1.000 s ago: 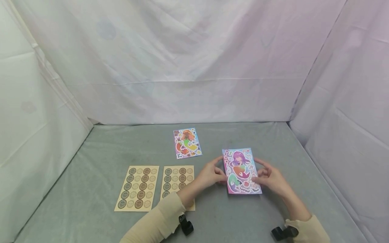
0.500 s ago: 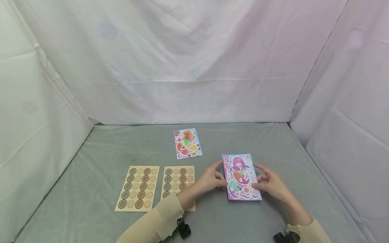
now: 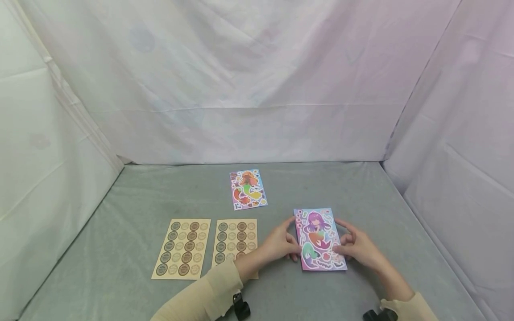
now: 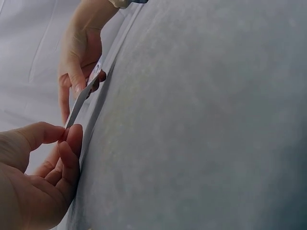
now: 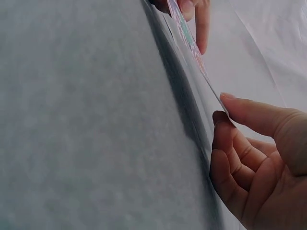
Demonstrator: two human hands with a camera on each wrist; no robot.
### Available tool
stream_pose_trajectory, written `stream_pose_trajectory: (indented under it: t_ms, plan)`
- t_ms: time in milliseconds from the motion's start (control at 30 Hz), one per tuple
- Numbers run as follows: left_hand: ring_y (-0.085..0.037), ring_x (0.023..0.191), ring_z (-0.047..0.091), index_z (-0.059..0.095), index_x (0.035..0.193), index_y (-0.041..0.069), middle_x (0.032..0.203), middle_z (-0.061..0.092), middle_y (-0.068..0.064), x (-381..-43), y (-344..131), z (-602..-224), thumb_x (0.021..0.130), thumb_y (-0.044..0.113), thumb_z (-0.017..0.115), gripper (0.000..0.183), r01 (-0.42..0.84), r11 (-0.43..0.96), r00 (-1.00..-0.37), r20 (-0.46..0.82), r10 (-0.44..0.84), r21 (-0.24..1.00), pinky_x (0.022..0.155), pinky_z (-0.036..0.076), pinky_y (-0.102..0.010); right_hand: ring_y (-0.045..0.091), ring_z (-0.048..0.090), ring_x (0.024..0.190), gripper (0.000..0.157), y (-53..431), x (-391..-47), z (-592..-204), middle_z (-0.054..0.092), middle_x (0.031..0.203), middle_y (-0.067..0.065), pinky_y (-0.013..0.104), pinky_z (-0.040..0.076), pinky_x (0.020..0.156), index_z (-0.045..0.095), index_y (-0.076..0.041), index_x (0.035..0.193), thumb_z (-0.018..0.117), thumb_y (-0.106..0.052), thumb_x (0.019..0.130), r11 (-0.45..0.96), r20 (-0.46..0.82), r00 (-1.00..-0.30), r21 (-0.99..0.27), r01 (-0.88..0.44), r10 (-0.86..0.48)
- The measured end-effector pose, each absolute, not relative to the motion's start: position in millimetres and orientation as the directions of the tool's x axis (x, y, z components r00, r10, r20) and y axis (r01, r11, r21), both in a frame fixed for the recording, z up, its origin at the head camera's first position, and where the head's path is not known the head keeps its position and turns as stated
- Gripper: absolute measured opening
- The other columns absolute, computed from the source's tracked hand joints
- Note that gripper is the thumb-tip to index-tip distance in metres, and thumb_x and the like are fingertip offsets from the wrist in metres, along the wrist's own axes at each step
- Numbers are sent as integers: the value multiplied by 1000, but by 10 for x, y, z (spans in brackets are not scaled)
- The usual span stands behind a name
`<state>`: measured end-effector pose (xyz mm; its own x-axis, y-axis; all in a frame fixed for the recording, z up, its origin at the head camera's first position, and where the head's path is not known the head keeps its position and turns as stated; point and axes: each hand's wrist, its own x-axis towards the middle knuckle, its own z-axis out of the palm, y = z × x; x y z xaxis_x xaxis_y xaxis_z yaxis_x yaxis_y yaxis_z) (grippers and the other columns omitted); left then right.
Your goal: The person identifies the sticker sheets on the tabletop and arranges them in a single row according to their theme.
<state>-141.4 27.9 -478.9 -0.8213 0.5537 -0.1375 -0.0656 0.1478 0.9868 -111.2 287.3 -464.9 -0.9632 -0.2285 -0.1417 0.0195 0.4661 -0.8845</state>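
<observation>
A mermaid sticker sheet (image 3: 319,238) with a purple-haired figure is held between both hands at the right of the table. My left hand (image 3: 279,240) pinches its left edge, thumb on top and fingers curled beneath. On the opposite edge my right hand (image 3: 360,245) pinches the sheet the same way. Seen edge-on in the left wrist view, the sheet (image 4: 79,105) is a thin slab spanning the two hands. In the right wrist view the sheet (image 5: 189,40) runs up from thumb and fingers, raised off the grey cloth.
Another mermaid sticker sheet (image 3: 248,189), orange-haired, lies farther back. Two tan sheets of round stickers lie at left: one (image 3: 181,248) is fully visible, the other (image 3: 230,240) partly lies under the left forearm. White curtains (image 3: 257,133) enclose the grey table on its back and sides.
Both hands have brought the purple-haired mermaid sheet toward the front of the table, keeping their grip on its edges. The other sheets have stayed in place.
</observation>
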Motion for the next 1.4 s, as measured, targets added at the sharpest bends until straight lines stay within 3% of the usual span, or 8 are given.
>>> stream_pose_trajectory:
  t_ms: [267,633,1000,1400]
  plan:
    - [-24,45,58,17,143,10,59,62,-9,-1386,281,-4805,69,-7,69,91,-104,149,-827,-169,537,983,39,47,-31,12,49,51,81,2862,-1107,-4646,57,68,9,28,45,46,26,-2,139,73,-16,74,502,-148,-959,-865,7,-242]
    - [-23,47,59,19,143,11,61,63,-8,-1352,261,-4787,70,-3,70,90,-131,207,-814,-224,535,969,40,47,-29,17,50,53,82,2867,-1084,-4628,55,69,8,26,45,50,22,-6,140,71,-23,76,546,-195,-934,-838,1,-298]
    - [-22,45,58,19,143,12,61,63,-9,-1328,263,-4809,69,-2,71,92,-148,238,-817,-254,517,960,40,47,-30,13,48,53,81,2864,-1107,-4658,54,68,6,26,43,48,23,-4,140,71,-20,77,578,-222,-930,-816,13,-292]
    - [-23,42,57,19,143,7,59,62,-9,-1320,284,-4785,68,-4,69,90,-142,273,-827,-265,495,952,37,47,-31,15,47,50,84,2821,-1147,-4641,54,63,3,26,41,44,26,-7,139,74,-28,73,643,-281,-928,-763,62,-244]
